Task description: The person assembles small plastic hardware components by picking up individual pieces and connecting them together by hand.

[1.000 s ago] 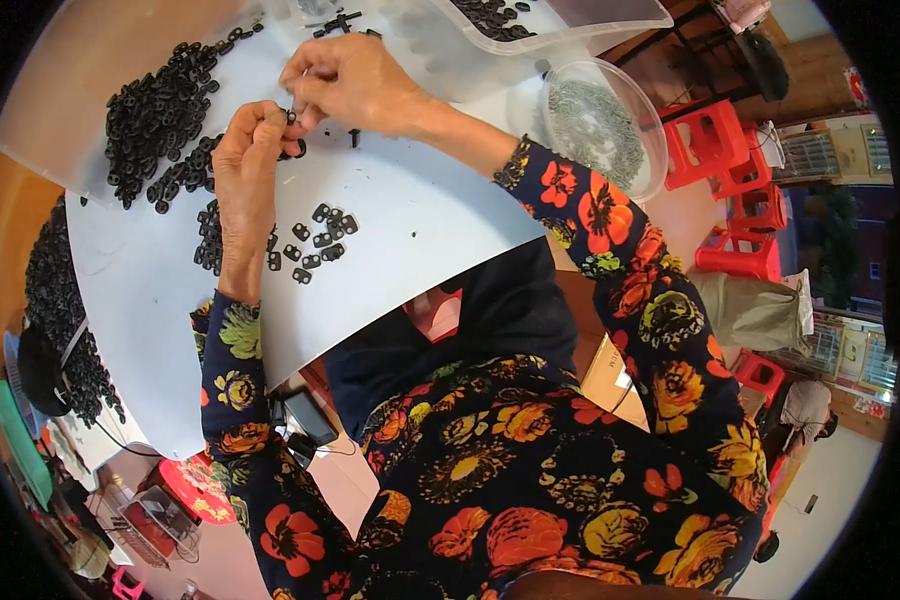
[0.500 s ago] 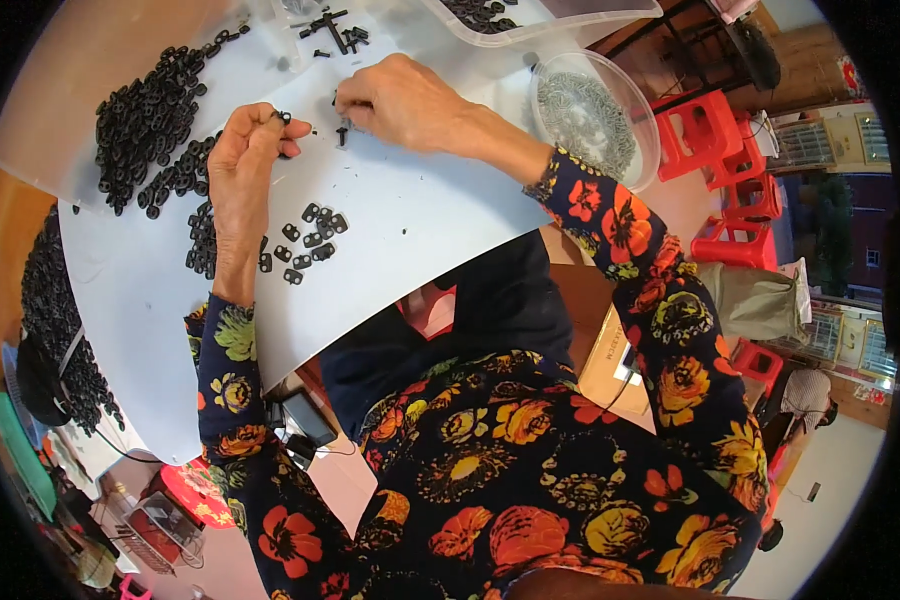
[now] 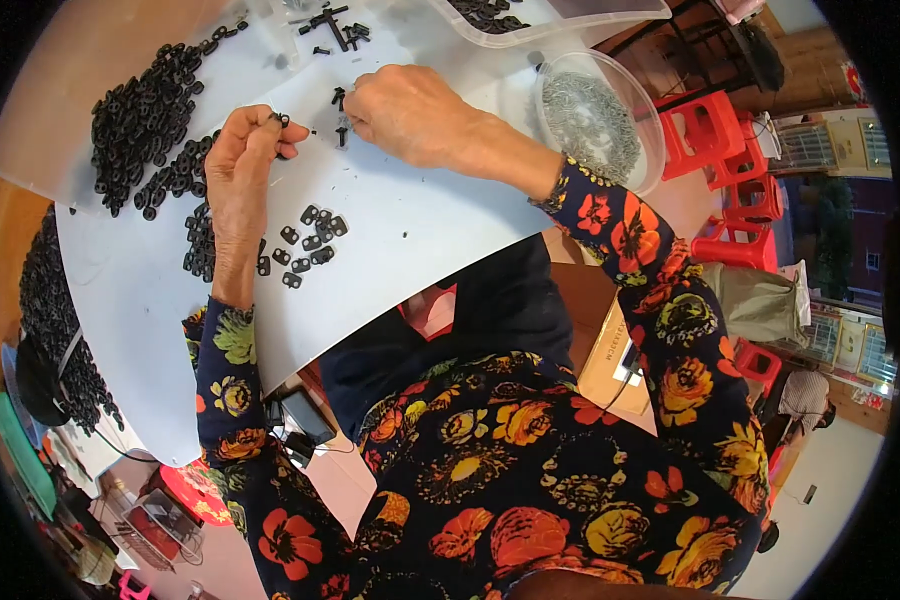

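My left hand (image 3: pixel 240 160) is closed, pinching a small black ring-like part (image 3: pixel 283 120) between thumb and forefinger. Over the white tabletop (image 3: pixel 390 230), my right hand (image 3: pixel 410 115) is bent with its fingertips drawn together; what lies in them, if anything, is hidden. Just left of those fingertips are a small black screw-like piece (image 3: pixel 342 136) and another small black piece (image 3: pixel 339 97). Several black oval parts with holes (image 3: pixel 313 240) lie loose to the right of my left wrist. A big heap of similar black parts (image 3: pixel 145 130) spreads beyond my left hand.
A round clear tub (image 3: pixel 660 150) of small silvery pieces stands right of my right forearm. At the back are a clear bin (image 3: pixel 570 22) with black parts and a cluster of black rods (image 3: pixel 345 35). More black parts (image 3: pixel 50 310) fill the far left. Red stools (image 3: pixel 710 140) stand rightward.
My right hand has shifted slightly right, uncovering the small black pieces by its fingertips. My left hand keeps its pinch on the black part, almost still.
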A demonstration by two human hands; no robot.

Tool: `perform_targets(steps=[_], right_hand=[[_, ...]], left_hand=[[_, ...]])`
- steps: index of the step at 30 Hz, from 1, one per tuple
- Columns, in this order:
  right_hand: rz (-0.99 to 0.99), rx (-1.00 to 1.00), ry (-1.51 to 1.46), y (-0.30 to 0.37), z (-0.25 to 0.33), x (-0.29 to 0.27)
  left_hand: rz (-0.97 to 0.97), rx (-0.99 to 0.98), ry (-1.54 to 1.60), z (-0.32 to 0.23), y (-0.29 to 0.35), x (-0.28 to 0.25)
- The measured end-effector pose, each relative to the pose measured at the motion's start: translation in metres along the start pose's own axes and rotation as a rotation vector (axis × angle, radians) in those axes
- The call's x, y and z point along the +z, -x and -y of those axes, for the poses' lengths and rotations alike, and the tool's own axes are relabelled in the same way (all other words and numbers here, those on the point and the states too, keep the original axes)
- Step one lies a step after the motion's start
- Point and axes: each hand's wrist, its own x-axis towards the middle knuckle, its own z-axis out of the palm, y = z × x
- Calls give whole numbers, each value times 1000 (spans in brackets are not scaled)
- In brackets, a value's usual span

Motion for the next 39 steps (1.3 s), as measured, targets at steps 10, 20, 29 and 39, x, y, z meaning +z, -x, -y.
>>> perform_targets(steps=[10,20,29,39], right_hand=[[-17,40,-129,3,-4,-6],[-28,-36,7,3,1,-4],[-54,-152,62,-8,5,-5],[-225,69,-1041,-5,10,11]], left_hand=[[-37,22,-15,0,0,5],[-29,31,-32,2,-1,2],[-22,49,-25,0,1,1],[50,22,-17,-1,3,8]])
